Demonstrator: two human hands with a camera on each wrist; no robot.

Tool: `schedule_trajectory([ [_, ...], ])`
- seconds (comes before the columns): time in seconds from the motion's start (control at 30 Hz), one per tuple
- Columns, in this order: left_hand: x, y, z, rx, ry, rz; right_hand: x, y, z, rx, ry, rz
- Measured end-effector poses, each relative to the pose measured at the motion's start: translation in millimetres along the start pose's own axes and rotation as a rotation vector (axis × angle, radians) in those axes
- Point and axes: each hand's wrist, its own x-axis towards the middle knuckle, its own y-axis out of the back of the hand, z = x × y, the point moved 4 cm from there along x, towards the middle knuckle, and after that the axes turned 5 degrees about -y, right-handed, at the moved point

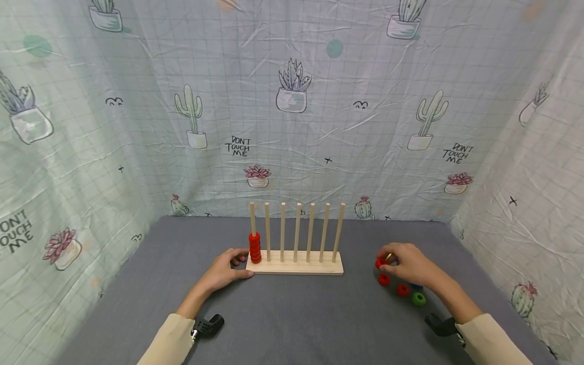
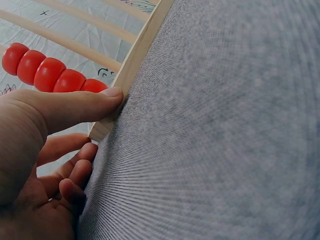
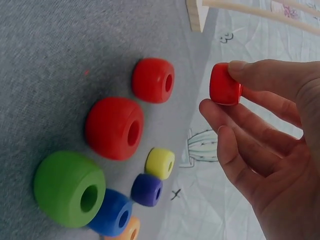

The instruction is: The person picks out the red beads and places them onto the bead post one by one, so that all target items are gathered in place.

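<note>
A wooden peg rack (image 1: pixel 296 269) with several upright pegs stands in the middle of the table. Its leftmost peg carries a stack of several red beads (image 1: pixel 255 248). My left hand (image 1: pixel 222 270) holds the left end of the rack's base, and in the left wrist view the thumb lies along the front edge. Out to the right of the rack, my right hand (image 1: pixel 412 262) pinches one red bead (image 3: pixel 223 85) between thumb and fingers, off the table. Two loose red beads (image 3: pixel 112 129) lie near that hand.
Beside the loose red beads are a green bead (image 3: pixel 57 187), a blue bead (image 3: pixel 106 212), a purple bead (image 3: pixel 142 190), a yellow bead (image 3: pixel 156 161) and an orange bead (image 3: pixel 127 231). A cactus-print cloth (image 1: pixel 328 126) hangs behind and along both sides of the grey table (image 1: pixel 301 319).
</note>
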Motion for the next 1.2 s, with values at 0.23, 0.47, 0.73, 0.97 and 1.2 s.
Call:
schedule_trajectory([
  [0.23,-1.7,0.7,2.3,0.001,-0.008,-0.002,3.6,-3.6,-8.2,0.005,0.006,-0.011],
  [0.47,-1.8,0.0,3.0,-0.004,0.004,-0.005,7.6,-4.6,-15.8,0.015,0.018,-0.01],
  [0.73,-0.5,0.8,3.1,-0.002,0.004,-0.002,13.1,-4.2,-24.4,0.026,0.029,-0.007],
  [0.97,-1.1,-0.1,3.4,-0.005,-0.001,-0.004,18.9,-2.2,-30.4,0.028,0.046,-0.02],
  [1.2,-1.3,0.5,2.8,-0.004,-0.009,-0.002,25.9,-3.8,-37.5,0.03,0.045,-0.021],
])
